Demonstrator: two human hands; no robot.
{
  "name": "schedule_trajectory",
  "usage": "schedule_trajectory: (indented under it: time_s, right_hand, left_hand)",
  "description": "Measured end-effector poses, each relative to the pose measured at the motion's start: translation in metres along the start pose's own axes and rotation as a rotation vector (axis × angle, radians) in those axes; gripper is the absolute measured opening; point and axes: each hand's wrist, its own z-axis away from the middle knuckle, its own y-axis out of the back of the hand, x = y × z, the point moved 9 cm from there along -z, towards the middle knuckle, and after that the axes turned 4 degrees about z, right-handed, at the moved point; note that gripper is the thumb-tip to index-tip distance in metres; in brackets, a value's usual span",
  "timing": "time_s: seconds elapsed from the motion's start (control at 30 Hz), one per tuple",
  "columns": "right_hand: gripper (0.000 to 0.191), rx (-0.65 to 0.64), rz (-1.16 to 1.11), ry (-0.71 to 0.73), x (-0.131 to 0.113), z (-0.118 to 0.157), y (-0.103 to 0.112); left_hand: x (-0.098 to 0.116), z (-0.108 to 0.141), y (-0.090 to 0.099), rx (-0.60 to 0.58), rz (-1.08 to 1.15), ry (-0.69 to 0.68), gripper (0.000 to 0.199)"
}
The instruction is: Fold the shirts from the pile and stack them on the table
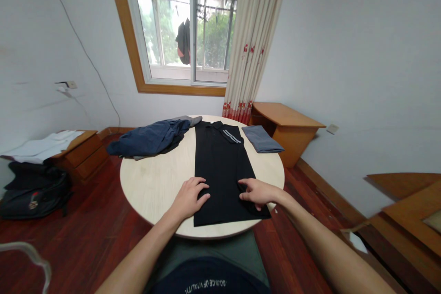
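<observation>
1 blk shirt [218, 165] on tabletop [155, 177], long axis near-far, collar [216, 125] far; L fingers [200, 180] spread, no grip; R fingers [245, 182] part-curled, can't tell if gripping.

This looks like a room in a home, with its red-flowered curtain [253, 50], sliding window [213, 50], reddish plank floor [103, 220] and wooden drawer cabinet [86, 156].

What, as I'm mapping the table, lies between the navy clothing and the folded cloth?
In the head view, the black shirt lies between the navy clothing and the folded cloth, with tabletop showing on both sides.
</observation>
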Motion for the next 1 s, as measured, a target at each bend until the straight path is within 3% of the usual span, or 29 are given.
schedule_trajectory:
  time_s: [0.07, 0.13, 0.27, 0.37, 0.53, 0.63, 0.73, 1.0]
  right_hand:
    - [0.06, -0.119, -0.022, -0.005, 0.003, -0.005, -0.002]
    - [0.049, -0.084, -0.046, 0.013, 0.007, -0.018, 0.018]
    - [0.047, 0.317, -0.091, -0.013, 0.029, -0.065, 0.105]
    - [0.04, 0.546, -0.134, -0.072, 0.051, -0.109, 0.16]
    - [0.032, 0.719, 0.006, -0.16, 0.071, -0.184, 0.216]
    - [0.027, 0.769, 0.131, -0.202, 0.074, -0.218, 0.238]
    - [0.032, 0.799, 0.132, -0.243, 0.078, -0.244, 0.253]
    - [0.053, 0.826, 0.026, -0.3, 0.086, -0.283, 0.269]
  left_hand:
    - [0.001, -0.002, 0.0, -0.008, -0.018, 0.019, 0.024]
    - [0.006, -0.008, 0.001, -0.042, -0.042, 0.032, 0.024]
    - [0.029, -0.035, -0.002, -0.187, -0.041, 0.005, 0.027]
    - [0.054, -0.059, -0.015, -0.324, -0.005, -0.086, 0.031]
    - [0.074, -0.087, -0.048, -0.44, -0.058, -0.218, 0.044]
    - [0.074, -0.096, -0.062, -0.453, -0.103, -0.252, 0.048]
    - [0.072, -0.102, -0.072, -0.461, -0.111, -0.253, 0.038]
    - [0.075, -0.107, -0.083, -0.439, -0.044, -0.261, 0.022]
